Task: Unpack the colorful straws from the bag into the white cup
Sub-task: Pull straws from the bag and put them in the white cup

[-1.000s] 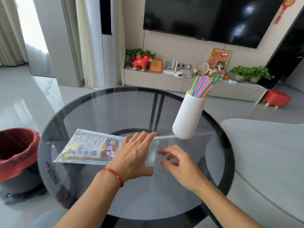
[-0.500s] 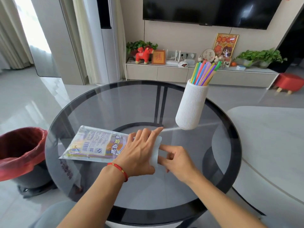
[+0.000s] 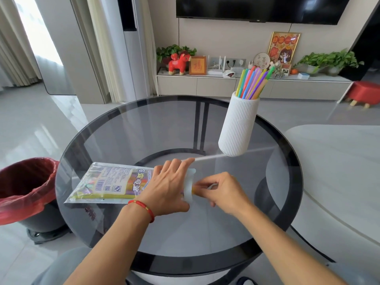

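Note:
A printed plastic bag (image 3: 111,184) with colorful straws inside lies flat on the round glass table (image 3: 144,130), its open end pointing right. My left hand (image 3: 168,188) rests flat on the bag near that opening, fingers straight, pressing it down. My right hand (image 3: 224,192) is at the bag's mouth and pinches the end of a yellowish straw (image 3: 195,190) that sticks out a little. The ribbed white cup (image 3: 238,128) stands upright at the table's far right and holds several colorful straws (image 3: 253,83).
A bin with a red liner (image 3: 24,186) stands on the floor left of the table. A pale rounded tabletop (image 3: 339,161) adjoins on the right. A red stool (image 3: 366,91) and a low TV cabinet (image 3: 216,85) are farther back.
My right hand has moved left to the bag's mouth and closed its fingers on a straw end. My left hand has stayed pressed on the bag.

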Motion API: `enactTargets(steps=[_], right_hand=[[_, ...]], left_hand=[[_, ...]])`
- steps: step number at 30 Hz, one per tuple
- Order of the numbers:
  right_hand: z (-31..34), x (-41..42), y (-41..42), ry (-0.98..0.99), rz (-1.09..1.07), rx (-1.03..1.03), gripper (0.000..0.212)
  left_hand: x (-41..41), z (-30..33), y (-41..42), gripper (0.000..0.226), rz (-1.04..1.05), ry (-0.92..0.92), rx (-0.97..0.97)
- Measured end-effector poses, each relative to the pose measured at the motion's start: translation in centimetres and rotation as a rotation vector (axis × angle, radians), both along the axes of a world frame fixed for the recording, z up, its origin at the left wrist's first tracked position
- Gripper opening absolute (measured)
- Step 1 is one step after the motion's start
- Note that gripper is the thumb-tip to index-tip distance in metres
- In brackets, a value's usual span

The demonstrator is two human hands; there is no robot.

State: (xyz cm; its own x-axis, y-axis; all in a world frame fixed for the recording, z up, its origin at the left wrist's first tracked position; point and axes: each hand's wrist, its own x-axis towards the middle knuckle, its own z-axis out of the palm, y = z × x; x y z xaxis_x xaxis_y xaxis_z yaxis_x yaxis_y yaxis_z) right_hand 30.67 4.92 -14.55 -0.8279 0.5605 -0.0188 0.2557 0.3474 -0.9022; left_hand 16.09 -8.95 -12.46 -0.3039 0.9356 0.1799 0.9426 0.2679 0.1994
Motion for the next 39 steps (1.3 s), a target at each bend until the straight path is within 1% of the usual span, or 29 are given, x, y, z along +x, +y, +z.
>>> enactTargets(steps=[3, 5, 6, 8, 9, 11, 13, 15, 18, 22, 25, 28, 30, 34, 35, 36, 37, 38, 39], right_hand=[[0.5, 1.7, 1.5, -0.036, -0.036, 0.008, 0.014], [0.6, 2.3, 1.8, -0.035, 0.006, 0.038, 0.027], [0.4, 2.4, 1.7, -0.034, 0.035, 0.061, 0.033], [0.0, 2.0, 0.8, -0.028, 0.055, 0.168, 0.04], [-0.4, 1.6, 0.3, -0.014, 0.044, 0.226, 0.04], [-1.0, 1.0, -0.3, 0.037, 0.021, 0.275, 0.026], [-1.2, 0.8, -0.5, 0.075, 0.004, 0.245, 0.015], [-0.9, 1.1, 0.3, 0.051, -0.035, 0.237, 0.013], [-0.1, 2.4, 2.1, 0.042, -0.091, 0.112, 0.011], [1.1, 4.4, 3.8, 0.156, -0.113, -0.144, 0.01], [1.8, 5.4, 4.4, 0.208, -0.058, -0.295, 0.023], [2.0, 6.0, 4.9, 0.275, -0.054, -0.43, 0.037], [2.1, 6.1, 5.0, 0.343, -0.085, -0.554, 0.038], [2.0, 5.1, 3.8, 0.501, -0.174, -0.764, 0.026], [1.8, 4.6, 3.1, 0.523, -0.179, -0.802, 0.028], [1.5, 4.0, 2.2, 0.536, -0.171, -0.828, 0.036], [1.2, 3.3, 1.2, 0.533, -0.163, -0.833, 0.045], [0.9, 2.7, 0.2, 0.519, -0.166, -0.815, 0.048], [0.5, 2.0, -0.6, 0.507, -0.183, -0.784, 0.044]], left_hand=[[-0.2, 0.1, -0.1, 0.106, 0.013, -0.021, -0.006], [0.1, 0.3, 0.2, 0.106, 0.009, -0.03, -0.012], [0.2, 0.3, 0.3, 0.107, 0.005, -0.032, -0.015], [0.5, 0.2, 0.5, 0.107, -0.005, -0.038, -0.014], [0.7, 0.2, 0.5, 0.108, -0.011, -0.045, -0.013], [0.8, 0.1, 0.4, 0.108, -0.015, -0.055, -0.007], [0.8, -0.1, 0.2, 0.107, -0.005, -0.048, -0.001], [0.4, -0.2, 0.1, 0.103, 0.013, -0.023, -0.006], [-0.1, -0.4, -0.2, 0.088, 0.046, 0.016, -0.031], [-0.3, -0.6, -0.1, 0.066, 0.094, 0.037, -0.059], [-0.4, -0.7, 0.0, 0.05, 0.111, 0.077, -0.061], [-0.5, -0.8, 0.0, 0.034, 0.13, 0.118, -0.028], [-0.5, -0.8, 0.1, 0.026, 0.146, 0.147, 0.006], [-0.2, -0.8, 0.1, 0.021, 0.158, 0.19, 0.029], [0.0, -0.8, 0.2, 0.022, 0.161, 0.195, 0.033], [0.2, -0.8, 0.2, 0.022, 0.162, 0.198, 0.039], [0.4, -0.8, 0.3, 0.022, 0.16, 0.202, 0.046], [0.7, -0.8, 0.4, 0.022, 0.156, 0.209, 0.05], [0.9, -0.8, 0.4, 0.023, 0.152, 0.217, 0.048]])
